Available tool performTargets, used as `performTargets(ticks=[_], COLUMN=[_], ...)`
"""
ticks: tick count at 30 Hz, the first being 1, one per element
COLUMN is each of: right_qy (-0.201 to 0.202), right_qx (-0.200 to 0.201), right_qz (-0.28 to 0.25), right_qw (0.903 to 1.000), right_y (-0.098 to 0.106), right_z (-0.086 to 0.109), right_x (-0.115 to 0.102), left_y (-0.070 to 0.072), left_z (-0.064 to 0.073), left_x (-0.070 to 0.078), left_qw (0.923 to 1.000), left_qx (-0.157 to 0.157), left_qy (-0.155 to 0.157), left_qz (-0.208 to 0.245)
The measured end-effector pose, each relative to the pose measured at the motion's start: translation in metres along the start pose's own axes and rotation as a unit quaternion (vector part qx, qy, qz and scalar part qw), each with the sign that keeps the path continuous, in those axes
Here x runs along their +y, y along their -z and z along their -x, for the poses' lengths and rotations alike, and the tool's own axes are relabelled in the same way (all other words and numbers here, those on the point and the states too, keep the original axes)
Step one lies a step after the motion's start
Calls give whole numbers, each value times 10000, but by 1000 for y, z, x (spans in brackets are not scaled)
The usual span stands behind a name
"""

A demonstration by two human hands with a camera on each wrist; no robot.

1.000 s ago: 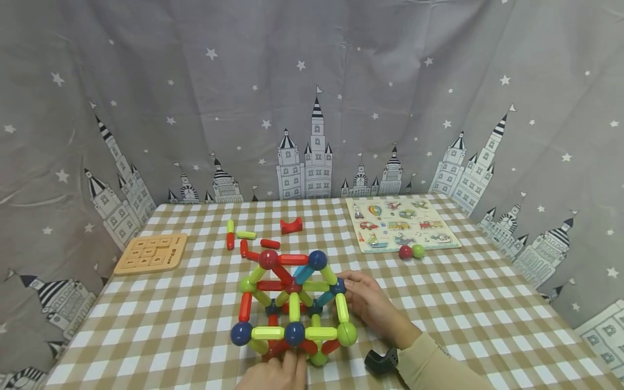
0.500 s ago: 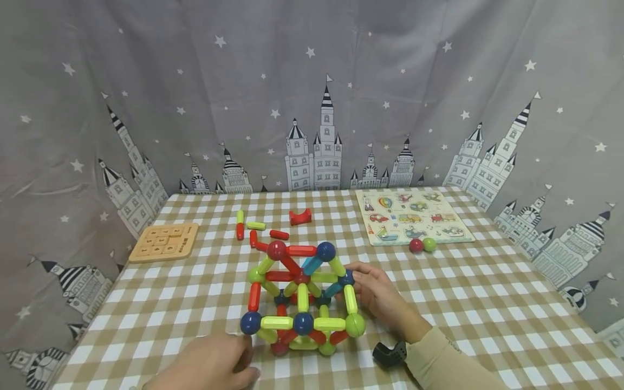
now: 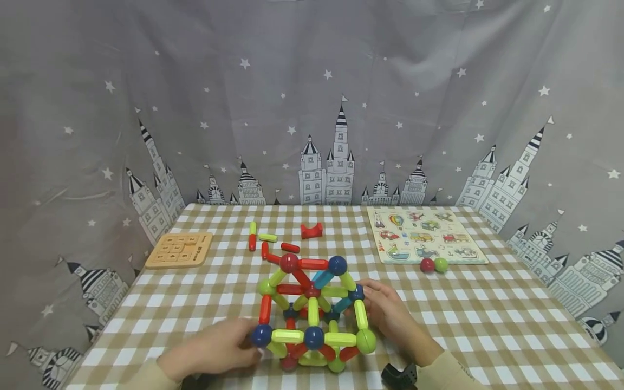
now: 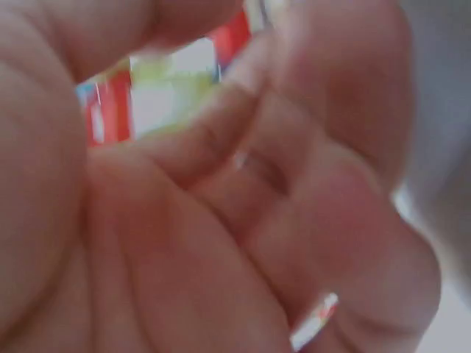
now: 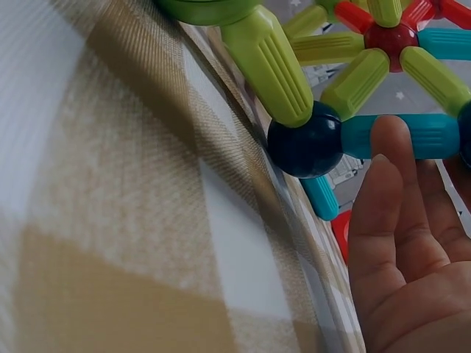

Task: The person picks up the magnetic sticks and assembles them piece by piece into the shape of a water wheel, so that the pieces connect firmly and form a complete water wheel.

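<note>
A magnetic stick-and-ball structure (image 3: 314, 337) stands on the checked cloth, built of red, yellow-green and blue rods joined by coloured balls. My right hand (image 3: 397, 319) grips its right side near a dark blue ball (image 3: 357, 292). In the right wrist view, the fingers (image 5: 397, 169) bend around a teal rod (image 5: 434, 134). At the structure's left, my left hand (image 3: 216, 346) has its fingertips close beside the front left blue ball (image 3: 261, 335). The left wrist view is blurred; the loosely bent fingers (image 4: 221, 132) show nothing held, with coloured rods beyond them.
Loose red and yellow-green rods (image 3: 267, 237) and a red curved block (image 3: 311, 231) lie behind the structure. A wooden number puzzle (image 3: 179, 250) is at left. At back right are a picture puzzle board (image 3: 429, 238), a red ball (image 3: 427, 265) and a green ball (image 3: 441, 265).
My left hand has left the structure's lower front, swung out to the left, then come in beside its left side. My right hand keeps its grip. The head view has shifted.
</note>
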State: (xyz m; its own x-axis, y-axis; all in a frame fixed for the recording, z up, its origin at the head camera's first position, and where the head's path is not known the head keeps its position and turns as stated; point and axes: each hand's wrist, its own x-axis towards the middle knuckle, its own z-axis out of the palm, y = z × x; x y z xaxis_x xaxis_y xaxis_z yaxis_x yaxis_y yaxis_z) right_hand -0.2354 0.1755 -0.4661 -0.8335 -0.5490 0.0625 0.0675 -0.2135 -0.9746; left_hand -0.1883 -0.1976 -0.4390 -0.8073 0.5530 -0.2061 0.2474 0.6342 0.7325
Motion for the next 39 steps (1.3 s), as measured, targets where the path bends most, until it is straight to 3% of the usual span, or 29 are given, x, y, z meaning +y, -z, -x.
performTargets(ticks=[3, 5, 7, 10, 14, 18, 20, 23, 26, 27, 29, 31, 33, 35, 36, 38, 39], right_qy=[-17, -14, -8, -56, -97, -109, -99, -75, -148, -189, -272, -268, -237, -170, -157, -144, -130], right_qx=[27, 1, -38, -113, -120, -25, -7, 3, 11, -1, 7, 37, 84, 131, 128, 75, 41], right_qz=[20, -10, -64, -180, -253, -276, -269, -218, -126, -106, -54, -1, 35, 76, 87, 82, 87], right_qw=[10000, 10000, 10000, 9998, 9996, 9996, 9996, 9997, 9998, 9998, 9996, 9996, 9997, 9997, 9998, 9998, 9999], right_y=[3, 4, 4, 2, -1, -2, -2, 0, -2, -3, -5, -6, -5, -3, -3, -2, -2], right_z=[4, 5, 6, 7, 6, 5, 3, 2, 1, 0, 0, 0, 1, 2, 2, 3, 3], right_x=[1, 3, 6, 10, 13, 12, 9, 6, 6, 6, 5, 3, 0, -2, -3, -2, -1], left_y=[27, 41, 50, 51, 46, 44, 46, 49, 49, 49, 46, 41, 33, 24, 20, 12, 10], left_z=[-27, -47, -65, -86, -103, -114, -118, -120, -103, -93, -69, -46, -25, -10, -4, 5, 8], left_x=[-8, -13, -18, -27, -34, -35, -34, -33, -32, -30, -21, -8, 6, 18, 23, 28, 29], left_qw=[9926, 9805, 9695, 9629, 9563, 9484, 9483, 9543, 9579, 9546, 9371, 9136, 8974, 8913, 8930, 8968, 8993], left_qx=[872, 1485, 1855, 1958, 1812, 1883, 1913, 1925, 2292, 2547, 3305, 4022, 4293, 4002, 3676, 3038, 2836], left_qy=[512, 845, 1021, 790, 324, 283, 325, 283, 435, 510, 503, 20, -967, -2128, -2596, -3210, -3317], left_qz=[-672, -966, -1231, -1682, -2273, -2536, -2512, -2269, -1675, -1459, -1006, -607, -316, -109, 6, 201, 292])
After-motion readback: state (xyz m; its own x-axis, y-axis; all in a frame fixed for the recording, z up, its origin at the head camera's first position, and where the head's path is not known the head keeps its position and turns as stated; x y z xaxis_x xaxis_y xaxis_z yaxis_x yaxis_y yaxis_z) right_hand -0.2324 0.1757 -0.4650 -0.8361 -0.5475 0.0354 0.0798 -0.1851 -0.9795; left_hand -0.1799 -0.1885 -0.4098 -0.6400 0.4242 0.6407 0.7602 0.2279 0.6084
